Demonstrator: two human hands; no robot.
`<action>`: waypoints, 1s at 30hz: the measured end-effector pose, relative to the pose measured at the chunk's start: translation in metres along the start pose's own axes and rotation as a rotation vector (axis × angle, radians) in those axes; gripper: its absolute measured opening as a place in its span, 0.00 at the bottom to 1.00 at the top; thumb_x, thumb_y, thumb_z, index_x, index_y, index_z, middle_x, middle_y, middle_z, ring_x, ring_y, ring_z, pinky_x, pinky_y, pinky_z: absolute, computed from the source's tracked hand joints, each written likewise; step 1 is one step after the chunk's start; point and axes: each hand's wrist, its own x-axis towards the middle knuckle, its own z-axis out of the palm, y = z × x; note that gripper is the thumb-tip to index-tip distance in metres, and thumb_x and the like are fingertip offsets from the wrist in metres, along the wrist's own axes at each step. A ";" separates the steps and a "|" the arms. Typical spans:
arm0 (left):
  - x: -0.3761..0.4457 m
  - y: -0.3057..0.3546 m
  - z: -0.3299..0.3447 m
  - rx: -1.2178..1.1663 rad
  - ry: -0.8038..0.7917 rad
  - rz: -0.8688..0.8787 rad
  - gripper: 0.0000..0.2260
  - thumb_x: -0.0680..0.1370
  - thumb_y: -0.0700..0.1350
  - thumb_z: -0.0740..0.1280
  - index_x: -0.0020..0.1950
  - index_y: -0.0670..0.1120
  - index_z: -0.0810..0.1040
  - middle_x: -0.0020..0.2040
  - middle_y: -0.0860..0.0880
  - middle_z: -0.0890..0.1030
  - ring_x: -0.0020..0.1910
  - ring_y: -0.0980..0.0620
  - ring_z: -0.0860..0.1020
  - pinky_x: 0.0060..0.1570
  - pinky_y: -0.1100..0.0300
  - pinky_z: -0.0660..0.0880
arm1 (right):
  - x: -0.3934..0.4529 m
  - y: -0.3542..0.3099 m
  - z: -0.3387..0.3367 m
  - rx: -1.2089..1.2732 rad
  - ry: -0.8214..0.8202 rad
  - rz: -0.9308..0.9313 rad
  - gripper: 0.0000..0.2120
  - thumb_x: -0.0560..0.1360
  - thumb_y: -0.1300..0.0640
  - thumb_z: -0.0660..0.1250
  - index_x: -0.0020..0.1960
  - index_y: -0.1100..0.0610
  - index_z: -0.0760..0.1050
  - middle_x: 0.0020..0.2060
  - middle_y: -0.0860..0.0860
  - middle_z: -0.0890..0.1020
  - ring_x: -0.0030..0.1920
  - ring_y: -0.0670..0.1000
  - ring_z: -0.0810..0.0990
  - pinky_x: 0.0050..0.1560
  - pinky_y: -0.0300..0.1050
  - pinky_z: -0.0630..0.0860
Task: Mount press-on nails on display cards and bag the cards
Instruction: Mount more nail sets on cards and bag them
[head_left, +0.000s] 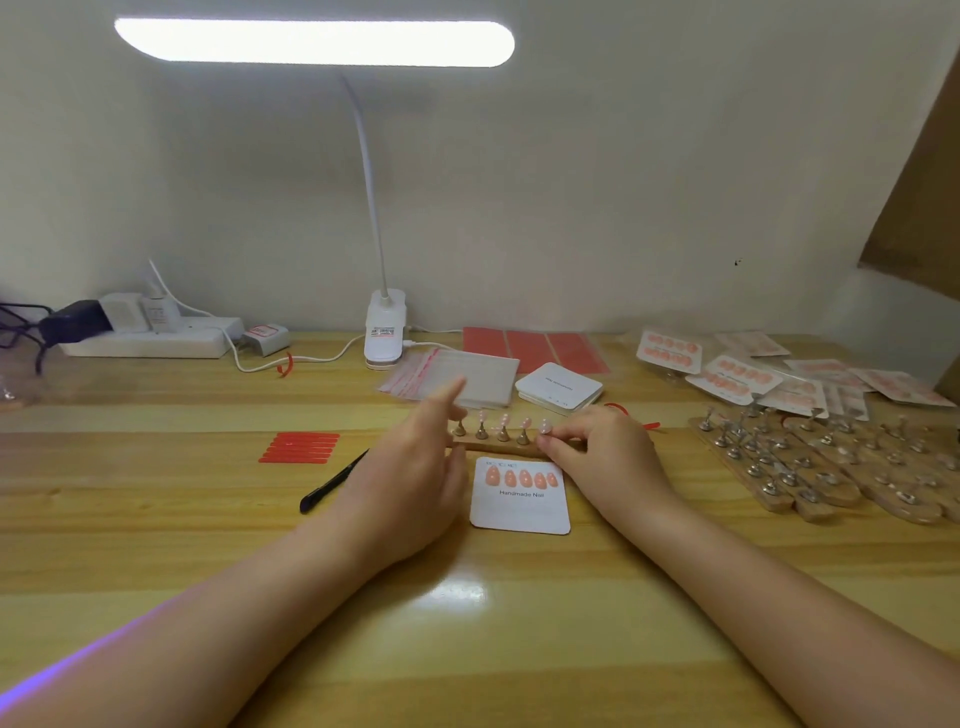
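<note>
A white display card (521, 506) printed "Handmade Nail" lies on the desk with a row of several pink nails stuck along its top. Just behind it a small wooden stand (493, 442) carries several nails on metal pegs. My right hand (597, 449) pinches the rightmost nail (544, 427) on that stand with curled fingers. My left hand (415, 467) hovers at the stand's left end, fingers relaxed and forefinger stretched out, holding nothing.
A stack of clear bags (457, 376) and a pile of blank cards (560, 388) lie behind the stand, with red adhesive sheets (535, 348). Bagged finished cards (753, 376) and empty wooden stands (831, 462) fill the right. Red strips (300, 447), a black pen (332, 486) and a lamp base (384, 330) sit left.
</note>
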 end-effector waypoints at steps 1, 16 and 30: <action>0.001 -0.001 0.000 -0.016 -0.005 -0.053 0.29 0.80 0.42 0.61 0.78 0.52 0.52 0.65 0.53 0.71 0.55 0.54 0.76 0.55 0.55 0.74 | 0.000 -0.001 0.000 -0.021 0.008 -0.017 0.07 0.75 0.52 0.70 0.48 0.54 0.85 0.43 0.49 0.83 0.47 0.49 0.76 0.44 0.43 0.68; 0.002 0.005 -0.002 -0.186 0.197 0.138 0.27 0.76 0.38 0.69 0.71 0.49 0.63 0.56 0.49 0.80 0.56 0.56 0.79 0.59 0.62 0.75 | -0.017 -0.021 -0.004 0.167 0.130 -0.239 0.04 0.75 0.63 0.69 0.45 0.58 0.82 0.36 0.49 0.81 0.36 0.39 0.74 0.42 0.26 0.67; -0.001 0.012 -0.001 -0.199 0.108 0.179 0.31 0.72 0.47 0.71 0.71 0.52 0.60 0.56 0.51 0.81 0.58 0.55 0.79 0.60 0.71 0.67 | -0.025 -0.024 0.002 0.356 0.045 -0.329 0.03 0.72 0.63 0.73 0.44 0.56 0.84 0.35 0.47 0.83 0.38 0.47 0.78 0.38 0.38 0.73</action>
